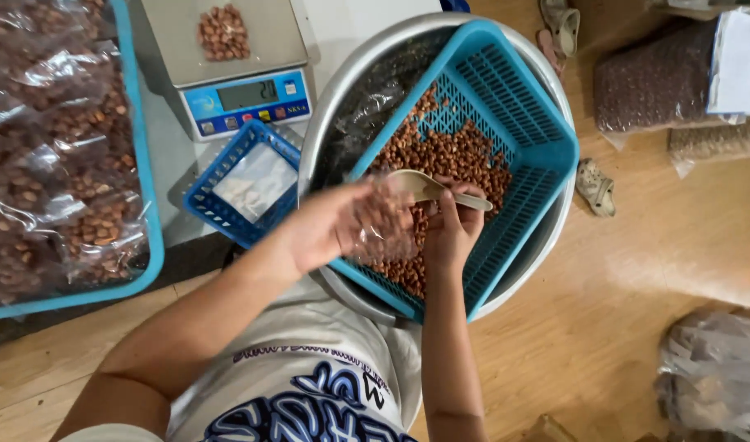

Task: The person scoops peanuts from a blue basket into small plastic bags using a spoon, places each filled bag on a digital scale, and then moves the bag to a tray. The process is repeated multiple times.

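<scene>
Scooping peanuts into a small clear bag.
The left hand (322, 229) gripped the bag (381, 229) over the blue basket (526, 147) of peanuts (457, 155); the right hand's (452, 233) fingers closed around a pale scoop (420, 187) at its mouth.

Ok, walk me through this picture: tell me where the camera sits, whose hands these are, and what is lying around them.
There is one picture, taken from a camera worn on a person's head, looking straight down at their own arms. No machine is involved, only two bare hands. The left hand holds a small clear plastic bag open. The right hand holds a pale scoop at the bag's mouth. Below them a blue slotted basket of brown nuts sits tilted inside a round metal basin. Up left, a digital scale carries a little heap of nuts, with a smaller blue basket beside it. A blue tray of filled bags lies on the far left.
</scene>
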